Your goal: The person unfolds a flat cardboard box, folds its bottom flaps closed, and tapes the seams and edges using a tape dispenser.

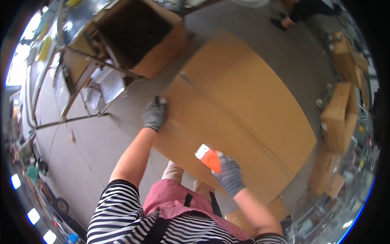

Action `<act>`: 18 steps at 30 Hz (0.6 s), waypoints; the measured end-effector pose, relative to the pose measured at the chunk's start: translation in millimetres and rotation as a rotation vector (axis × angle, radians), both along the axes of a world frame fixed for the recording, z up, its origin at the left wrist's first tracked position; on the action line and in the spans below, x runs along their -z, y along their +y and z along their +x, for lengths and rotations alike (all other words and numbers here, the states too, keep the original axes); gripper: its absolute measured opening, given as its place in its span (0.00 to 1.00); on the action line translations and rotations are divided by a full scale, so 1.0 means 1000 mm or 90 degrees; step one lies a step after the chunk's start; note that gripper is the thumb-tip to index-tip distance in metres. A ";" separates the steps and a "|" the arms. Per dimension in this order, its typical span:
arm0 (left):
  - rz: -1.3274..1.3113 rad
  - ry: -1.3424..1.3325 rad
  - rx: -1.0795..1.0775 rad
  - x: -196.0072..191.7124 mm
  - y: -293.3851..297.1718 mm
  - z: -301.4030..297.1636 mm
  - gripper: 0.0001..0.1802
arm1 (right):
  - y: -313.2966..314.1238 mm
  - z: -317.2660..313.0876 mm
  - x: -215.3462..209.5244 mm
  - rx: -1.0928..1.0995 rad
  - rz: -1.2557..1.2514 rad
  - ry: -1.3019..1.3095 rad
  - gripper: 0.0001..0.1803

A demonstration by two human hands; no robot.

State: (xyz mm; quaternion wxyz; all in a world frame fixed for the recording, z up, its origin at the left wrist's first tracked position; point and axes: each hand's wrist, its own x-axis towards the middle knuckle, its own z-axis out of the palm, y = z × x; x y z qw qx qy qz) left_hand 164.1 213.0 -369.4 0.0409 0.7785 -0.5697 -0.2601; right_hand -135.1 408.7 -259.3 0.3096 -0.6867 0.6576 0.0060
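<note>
A large brown cardboard sheet [243, 89] with a crease across its middle lies in front of me. My left hand [155, 113], in a grey knit glove, is at its left edge, fingers closed on the border; their undersides are hidden. Above the near part of the sheet, my right hand [228, 173], gloved alike, is wrapped round an orange-handled scraper-like tool [210, 159]. Its flat, whitish end points up and left; its exact kind is unclear.
An open cardboard box [162, 53] stands at the far left beside a metal frame [73, 120] with papers [107, 85]. More cardboard boxes [337, 118] line the right side. A person's leg [286, 22] shows at the far right. A wheel [61, 205] is at lower left.
</note>
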 end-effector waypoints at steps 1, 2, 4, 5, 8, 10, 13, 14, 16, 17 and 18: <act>-0.096 -0.028 -0.008 0.021 0.005 0.012 0.32 | 0.003 -0.009 0.000 0.019 0.000 0.008 0.36; -0.045 -0.007 -0.014 0.028 -0.002 0.011 0.34 | 0.012 -0.026 0.001 0.002 -0.005 -0.007 0.37; 0.009 0.003 -0.003 0.032 -0.007 -0.007 0.34 | 0.048 -0.076 -0.001 0.015 0.014 -0.008 0.40; -0.150 0.080 -0.030 0.066 -0.005 0.059 0.32 | 0.054 -0.093 0.001 0.024 -0.002 -0.027 0.40; -0.346 0.182 0.043 0.078 -0.017 0.045 0.31 | 0.150 -0.210 0.010 -0.004 0.062 0.075 0.43; -0.307 0.023 0.060 0.059 -0.018 0.042 0.32 | 0.226 -0.290 -0.003 0.032 0.079 0.175 0.41; -0.345 -0.331 0.131 0.053 -0.002 0.035 0.37 | 0.332 -0.413 -0.003 0.099 0.147 0.307 0.38; -0.351 -0.340 0.204 0.057 0.019 -0.023 0.38 | 0.375 -0.440 -0.007 0.146 0.179 0.353 0.37; -0.288 -0.256 0.368 0.058 0.056 -0.103 0.39 | 0.396 -0.476 0.012 0.176 0.213 0.374 0.37; -0.303 -0.164 0.494 0.062 0.090 -0.159 0.39 | 0.408 -0.491 0.021 0.181 0.248 0.401 0.37; -0.245 -0.142 0.644 0.056 0.132 -0.226 0.40 | 0.422 -0.496 0.032 0.165 0.203 0.391 0.37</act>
